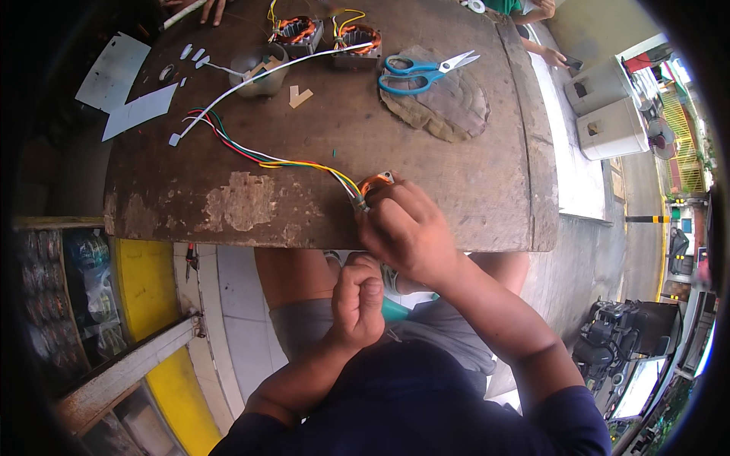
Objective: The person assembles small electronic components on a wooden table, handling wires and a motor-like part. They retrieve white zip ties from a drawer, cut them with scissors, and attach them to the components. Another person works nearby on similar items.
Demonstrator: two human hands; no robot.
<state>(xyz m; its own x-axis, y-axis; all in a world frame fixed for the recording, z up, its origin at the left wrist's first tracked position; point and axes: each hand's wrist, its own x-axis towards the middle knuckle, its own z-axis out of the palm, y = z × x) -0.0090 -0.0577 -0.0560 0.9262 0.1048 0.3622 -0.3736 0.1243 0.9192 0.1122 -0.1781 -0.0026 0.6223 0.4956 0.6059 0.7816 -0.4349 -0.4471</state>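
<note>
At the table's near edge, my right hand (407,228) is closed over a motor stator (378,181), hiding most of it. An orange copper winding and one grey corner show past the fingers. From its left side a bundle of coloured lead wires (281,163), red, green, white and yellow, runs leftward across the wood. My left hand (359,300) is in a fist just below the table edge, thumb upward, close under the right hand. What it grips, if anything, is hidden.
Blue-handled scissors (414,74) lie on a round cloth pad (449,106). Two more stators (296,34) stand at the back beside a long white sleeved cable (251,83). White sheets (141,110) lie at the left of the wooden table (304,216). Other people's hands (213,9) show at the far edge.
</note>
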